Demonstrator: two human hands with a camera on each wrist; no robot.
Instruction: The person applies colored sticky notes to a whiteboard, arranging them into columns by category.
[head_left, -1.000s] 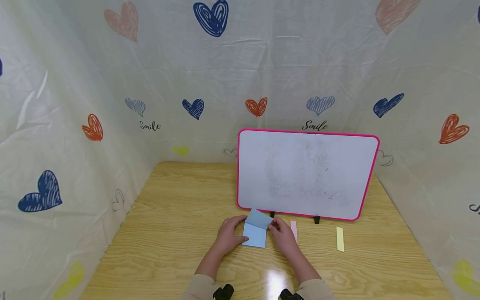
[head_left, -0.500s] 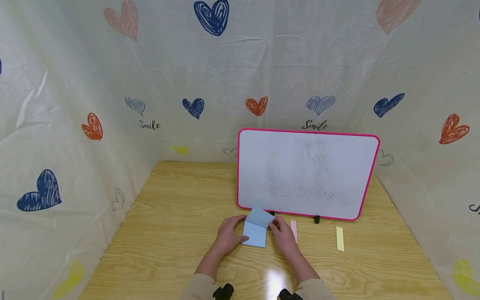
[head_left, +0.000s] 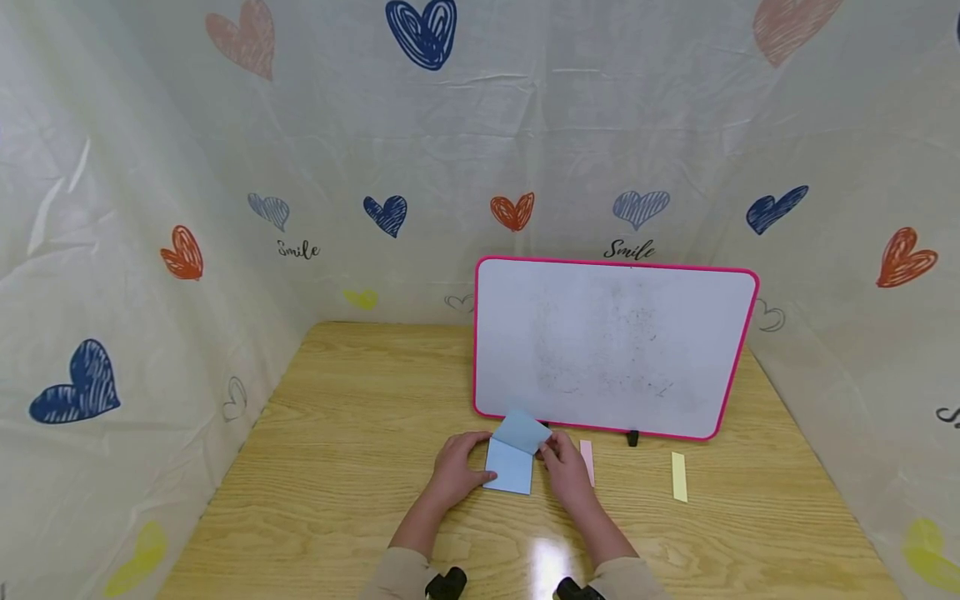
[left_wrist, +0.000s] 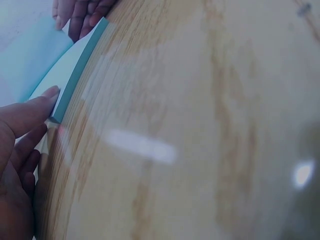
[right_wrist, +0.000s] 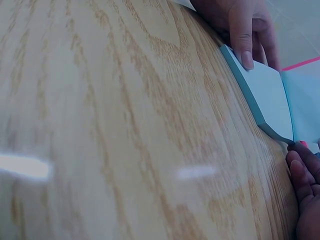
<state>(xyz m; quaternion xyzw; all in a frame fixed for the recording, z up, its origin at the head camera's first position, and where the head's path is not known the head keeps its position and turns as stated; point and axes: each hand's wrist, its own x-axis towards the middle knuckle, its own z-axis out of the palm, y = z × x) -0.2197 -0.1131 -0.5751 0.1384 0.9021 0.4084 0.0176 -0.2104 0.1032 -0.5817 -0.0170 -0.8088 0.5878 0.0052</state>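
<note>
A pale blue paper pad (head_left: 508,472) is seen just below the centre of the head view, lying on a wood-grained table (head_left: 360,383). Its raised sheet (head_left: 521,432) is angled up from the pad's far edge, and the bottom rim of the whiteboard (head_left: 615,346) is partly overlapped by it in that view. The pad's near left corner is held by the left hand (head_left: 455,467) — the thumb is pressed on top, and the fingers are spread along the left side. The right edge of the raised sheet is pinched between the thumb and fingers of the right hand (head_left: 566,471). In the left wrist view the pad is shown at the upper left, its thickness visible along the near side; in the right wrist view it is found at the upper right.

A pink strip (head_left: 587,462) is placed just beside the right hand, partly covered by it, and a yellow strip (head_left: 679,477) is set farther right. The whiteboard, edged in pink, is stood on black feet (head_left: 633,438) — behind it, a pale curtain (head_left: 450,125) is printed with hearts.
</note>
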